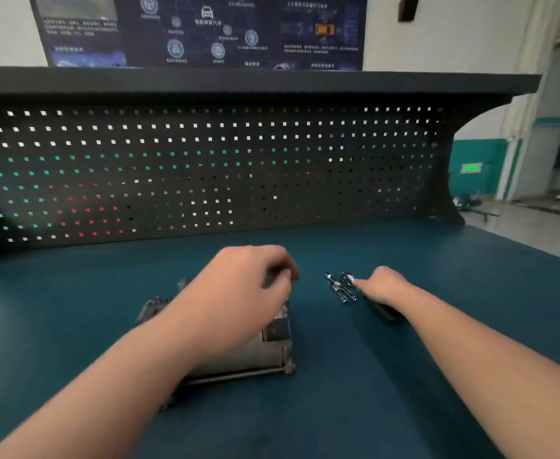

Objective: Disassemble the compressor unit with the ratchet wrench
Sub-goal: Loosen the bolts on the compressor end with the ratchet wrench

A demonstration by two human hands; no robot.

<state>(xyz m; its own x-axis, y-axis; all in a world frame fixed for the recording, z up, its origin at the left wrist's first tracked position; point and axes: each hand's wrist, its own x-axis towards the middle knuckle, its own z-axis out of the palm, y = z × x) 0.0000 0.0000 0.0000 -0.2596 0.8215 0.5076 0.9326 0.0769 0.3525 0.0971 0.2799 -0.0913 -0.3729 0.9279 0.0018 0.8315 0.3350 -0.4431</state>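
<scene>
Sitting on the teal bench top (387, 376), just left of centre, is the compressor unit (258, 352), a grey metal body w/ a finned end at its far left and a dark block on its near-right top. Much of it is being covered by the left forearm, which is crossing over it diagonally, so its middle isn't showing. The left hand (248, 279) is hovering over the unit's far-right end w/ fingers curled inward; the frame is blurred there, so can't tell whether they're pinching anything.

Lying to the right of the unit, apart from it, is the ratchet wrench (368, 299): chrome head pointing away, dark handle running back toward the person. The right hand (384, 286) is lying over the handle, fingers reaching toward the head; handle is partly hidden under the palm, and whether the fingers are wrapping it or just resting on it can't be told. Touching or just beside the wrench head, on its left, is a chrome extension bar (336, 289), lying at a slant.

Standing behind the bench is a dark pegboard (272, 167), w/ light showing through its holes, and a shelf (238, 81) is running along its top. Hanging above that is a blue poster (205, 28). Off to the right, a floor and a teal-banded wall (480, 160) are showing.
</scene>
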